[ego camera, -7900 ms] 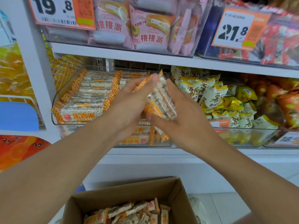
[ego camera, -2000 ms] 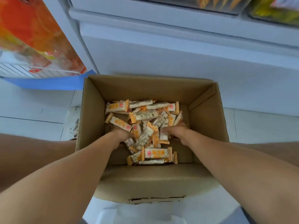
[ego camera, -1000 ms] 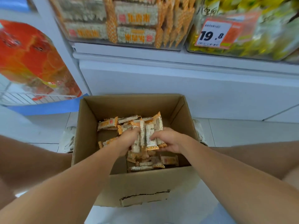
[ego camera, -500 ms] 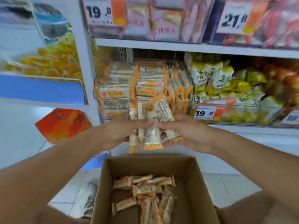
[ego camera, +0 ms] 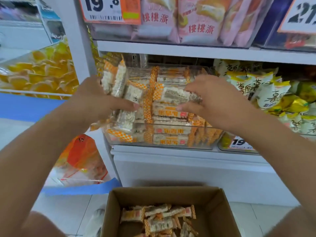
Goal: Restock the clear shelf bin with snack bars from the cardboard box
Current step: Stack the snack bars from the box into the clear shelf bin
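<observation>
The clear shelf bin (ego camera: 172, 146) on the middle shelf holds stacked snack bars in orange-checked wrappers. My left hand (ego camera: 95, 101) grips a bunch of snack bars (ego camera: 114, 81) over the bin's left side, some standing upright, some hanging below the palm. My right hand (ego camera: 215, 101) pinches one snack bar (ego camera: 176, 96) lying flat above the stack in the bin. The cardboard box (ego camera: 222, 212) stands open on the floor below, with more loose bars (ego camera: 159, 218) in it.
Yellow-green snack bags (ego camera: 266, 93) fill the neighbouring bin on the right. Pink cake packs (ego camera: 200, 19) and price tags (ego camera: 109, 9) line the shelf above. An orange bag (ego camera: 80, 161) and yellow packs (ego camera: 42, 74) sit to the left of the white upright.
Both hands rose from in front of the bin and spread apart over it. The bundle has split: the left keeps a bunch, the right holds one bar. The camera tilted closer to the shelf.
</observation>
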